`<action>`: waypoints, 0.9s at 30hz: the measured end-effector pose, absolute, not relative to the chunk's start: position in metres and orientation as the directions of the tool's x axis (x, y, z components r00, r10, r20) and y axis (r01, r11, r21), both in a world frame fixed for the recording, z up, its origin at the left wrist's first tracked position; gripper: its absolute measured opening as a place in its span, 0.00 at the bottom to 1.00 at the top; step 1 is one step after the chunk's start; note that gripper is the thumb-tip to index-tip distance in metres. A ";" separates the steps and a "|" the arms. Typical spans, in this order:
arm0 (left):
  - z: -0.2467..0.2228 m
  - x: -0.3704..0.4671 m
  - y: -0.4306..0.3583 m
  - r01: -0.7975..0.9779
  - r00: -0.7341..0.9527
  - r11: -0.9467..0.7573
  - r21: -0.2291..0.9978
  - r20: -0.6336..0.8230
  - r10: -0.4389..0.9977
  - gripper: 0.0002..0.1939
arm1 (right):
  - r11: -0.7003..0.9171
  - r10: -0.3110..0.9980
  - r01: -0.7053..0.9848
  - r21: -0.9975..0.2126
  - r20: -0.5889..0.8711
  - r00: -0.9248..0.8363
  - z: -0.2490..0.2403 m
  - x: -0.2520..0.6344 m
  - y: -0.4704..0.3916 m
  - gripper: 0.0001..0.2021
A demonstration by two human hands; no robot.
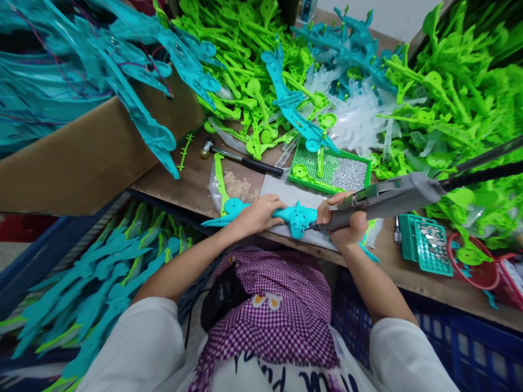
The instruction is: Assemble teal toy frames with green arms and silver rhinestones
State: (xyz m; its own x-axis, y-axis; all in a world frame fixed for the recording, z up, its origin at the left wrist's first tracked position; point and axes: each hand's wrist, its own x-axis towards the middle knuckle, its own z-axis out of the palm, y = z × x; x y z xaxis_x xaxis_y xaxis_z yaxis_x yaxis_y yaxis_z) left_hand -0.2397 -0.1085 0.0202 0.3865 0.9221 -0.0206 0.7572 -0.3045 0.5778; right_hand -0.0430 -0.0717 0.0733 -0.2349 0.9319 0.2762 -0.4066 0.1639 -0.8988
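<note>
A blue plastic toy part point(300, 216) lies across the front of the workbench on a pale sheet. My left hand point(261, 213) presses down on its long left portion, fingers wrapped over it. In my right hand point(342, 222) is a grey power screwdriver point(379, 201), tilted, with its cable running off to the right. The screwdriver's tip meets the blue part near its rounded middle, where small dark holes show. Just behind stands a green tray point(312, 163) with many small silver screws point(349, 173) and some lime-green pieces.
A hammer point(245, 160) lies behind my left hand. Lime-green parts point(245, 71) and clear pieces point(355, 122) pile up at the back. A cardboard box point(81, 152) with blue parts stands left; a crate point(102, 288) sits below. A teal tray point(429, 245) and red basket point(474, 272) are right.
</note>
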 end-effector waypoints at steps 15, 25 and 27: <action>0.022 -0.239 -0.109 0.770 0.383 -0.311 0.557 -0.014 0.924 0.17 | 0.104 0.907 -0.391 -0.915 0.248 -0.340 0.059 -0.042 -0.073 0.26; 0.023 -0.236 -0.109 0.776 0.362 -0.284 0.564 -0.028 0.932 0.17 | 0.187 0.829 -0.130 -0.974 0.228 -0.511 0.039 -0.034 -0.083 0.28; 0.024 -0.236 -0.109 0.779 0.357 -0.275 0.563 -0.038 0.933 0.17 | 0.192 0.818 -0.069 -0.979 0.199 -0.540 0.032 -0.031 -0.086 0.29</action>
State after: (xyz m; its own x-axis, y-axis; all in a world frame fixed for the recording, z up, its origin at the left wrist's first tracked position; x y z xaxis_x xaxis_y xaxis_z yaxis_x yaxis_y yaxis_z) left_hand -0.2357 -0.1086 0.0237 0.3573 0.9332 -0.0378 0.7790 -0.2754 0.5633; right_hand -0.0306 -0.0862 0.0318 -0.5399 0.8180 0.1985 -0.0694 0.1918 -0.9790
